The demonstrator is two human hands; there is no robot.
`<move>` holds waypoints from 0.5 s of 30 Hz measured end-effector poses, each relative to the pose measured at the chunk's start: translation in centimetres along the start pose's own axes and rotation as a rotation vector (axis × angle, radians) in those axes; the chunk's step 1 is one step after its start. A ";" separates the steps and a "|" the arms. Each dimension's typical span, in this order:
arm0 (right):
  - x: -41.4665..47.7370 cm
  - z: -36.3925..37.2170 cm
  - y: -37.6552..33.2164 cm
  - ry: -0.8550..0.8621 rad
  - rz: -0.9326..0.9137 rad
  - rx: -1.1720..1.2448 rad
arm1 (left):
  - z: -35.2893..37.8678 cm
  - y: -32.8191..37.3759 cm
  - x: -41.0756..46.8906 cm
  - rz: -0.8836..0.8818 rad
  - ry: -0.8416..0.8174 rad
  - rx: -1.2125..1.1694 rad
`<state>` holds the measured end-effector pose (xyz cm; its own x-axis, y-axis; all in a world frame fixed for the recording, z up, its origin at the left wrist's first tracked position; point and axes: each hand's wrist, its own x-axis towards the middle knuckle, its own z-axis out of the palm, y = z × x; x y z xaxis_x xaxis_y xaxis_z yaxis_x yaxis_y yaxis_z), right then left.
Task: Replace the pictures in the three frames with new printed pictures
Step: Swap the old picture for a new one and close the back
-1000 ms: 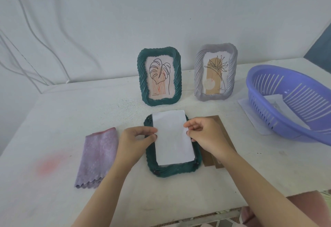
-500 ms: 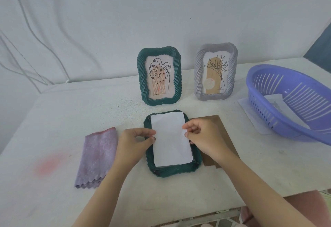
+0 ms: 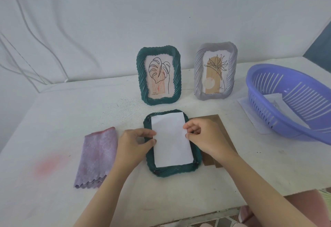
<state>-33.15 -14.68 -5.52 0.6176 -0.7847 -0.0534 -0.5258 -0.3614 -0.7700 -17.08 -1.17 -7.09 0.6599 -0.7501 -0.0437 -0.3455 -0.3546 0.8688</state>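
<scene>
Your left hand (image 3: 133,142) and right hand (image 3: 206,135) pinched the paper (image 3: 172,140) by opposite edges. It lay on the face-down green frame (image 3: 172,171).

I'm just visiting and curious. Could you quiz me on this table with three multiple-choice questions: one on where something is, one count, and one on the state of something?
1. Where is the purple cloth? A) left of the lying frame B) on the floor C) on the wall
2. How many frames stand upright? A) one B) two C) three
3. The white paper is: A) crumpled B) rolled up C) flat on the lying frame

1A: it lies out past the left hand.
2B: a green frame and a grey frame stand at the back.
3C: the left hand and right hand hold its side edges.
</scene>
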 end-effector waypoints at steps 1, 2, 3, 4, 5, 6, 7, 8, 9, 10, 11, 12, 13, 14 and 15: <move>0.0 -0.1 0.0 -0.008 -0.002 0.000 | 0.0 -0.1 0.0 0.003 -0.003 0.003; 0.0 -0.1 0.0 -0.015 -0.006 -0.002 | 0.0 -0.2 0.1 0.005 -0.006 0.007; -0.1 -0.1 0.0 -0.021 -0.012 -0.009 | -0.1 -0.4 0.1 0.011 -0.009 0.020; -0.1 0.0 0.1 -0.025 -0.018 -0.022 | 0.0 -0.5 0.1 0.026 -0.009 0.042; -0.1 0.1 0.2 -0.028 -0.025 -0.039 | 0.0 -0.6 0.2 0.050 -0.005 0.076; -0.1 0.2 0.2 -0.031 -0.032 -0.057 | 0.0 -0.7 0.2 0.084 0.002 0.121; -0.1 0.2 0.3 -0.033 -0.039 -0.075 | 0.1 -0.6 0.1 0.119 0.013 0.174; -0.2 0.3 0.3 -0.036 -0.047 -0.094 | 0.1 -0.5 0.1 0.152 0.028 0.228; -0.2 0.3 0.3 -0.039 -0.055 -0.113 | 0.2 -0.4 0.1 0.179 0.042 0.272; -0.2 0.3 0.3 -0.041 -0.062 -0.126 | 0.2 -0.3 0.0 0.194 0.046 0.301; -0.2 0.3 0.3 -0.043 -0.068 -0.132 | 0.1 -0.3 0.0 0.202 0.043 0.317; -0.2 0.3 0.3 -0.045 -0.073 -0.134 | 0.1 -0.4 0.0 0.211 0.035 0.326; -0.3 0.2 0.2 -0.049 -0.078 -0.136 | 0.0 -0.5 0.0 0.228 0.024 0.340; -0.3 0.2 0.2 -0.055 -0.085 -0.141 | 0.0 -0.7 0.0 0.249 0.012 0.365; -0.2 0.2 0.2 -0.063 -0.094 -0.152 | 0.0 -0.8 0.0 0.264 -0.005 0.395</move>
<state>-33.28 -14.46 -5.76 0.7012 -0.7123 -0.0290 -0.5433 -0.5076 -0.6687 -16.77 -0.90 -7.78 0.5122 -0.8457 0.1499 -0.7289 -0.3357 0.5967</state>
